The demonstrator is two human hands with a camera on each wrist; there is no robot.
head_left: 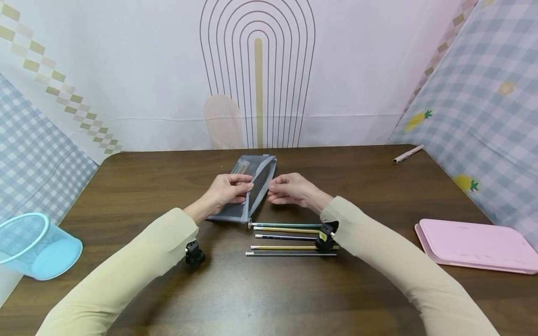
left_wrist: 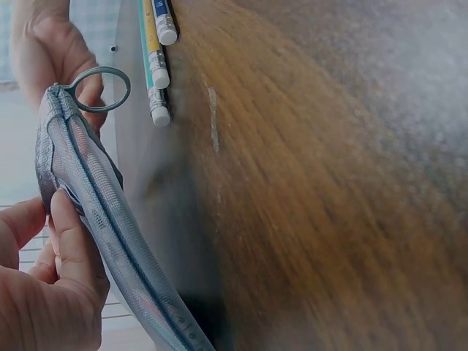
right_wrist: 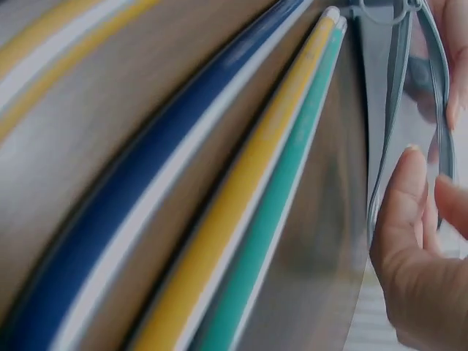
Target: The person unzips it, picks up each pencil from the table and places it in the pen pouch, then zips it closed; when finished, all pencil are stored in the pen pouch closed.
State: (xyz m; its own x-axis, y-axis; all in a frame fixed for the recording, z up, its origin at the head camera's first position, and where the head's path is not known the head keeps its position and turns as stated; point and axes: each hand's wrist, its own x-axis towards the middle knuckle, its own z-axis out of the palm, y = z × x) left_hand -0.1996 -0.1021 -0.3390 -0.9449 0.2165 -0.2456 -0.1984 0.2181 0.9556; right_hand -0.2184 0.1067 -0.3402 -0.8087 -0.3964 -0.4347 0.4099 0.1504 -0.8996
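A grey mesh pencil pouch (head_left: 230, 211) lies on the table with its zipped mouth spread apart, and some thin sticks show through its far part. My left hand (head_left: 229, 190) pinches one edge of the mouth between thumb and fingers. On the opposite edge, my right hand (head_left: 292, 189) has its thumb and fingertips closed at the rim. A ring-shaped zipper pull (left_wrist: 102, 89) hangs at the pouch's near corner. Several pencils (head_left: 290, 236) with white erasers lie in a row just nearer than the pouch, partly under the right wrist; teal, yellow and dark blue ones (right_wrist: 175, 161) show in the right wrist view.
At the left edge stands a light blue mesh pencil cup (head_left: 54, 252), tilted in view. A pink flat case (head_left: 479, 243) lies on the right. A whitish pen (head_left: 408, 154) rests near the far right corner. Cloth-covered walls (head_left: 159, 74) border the table.
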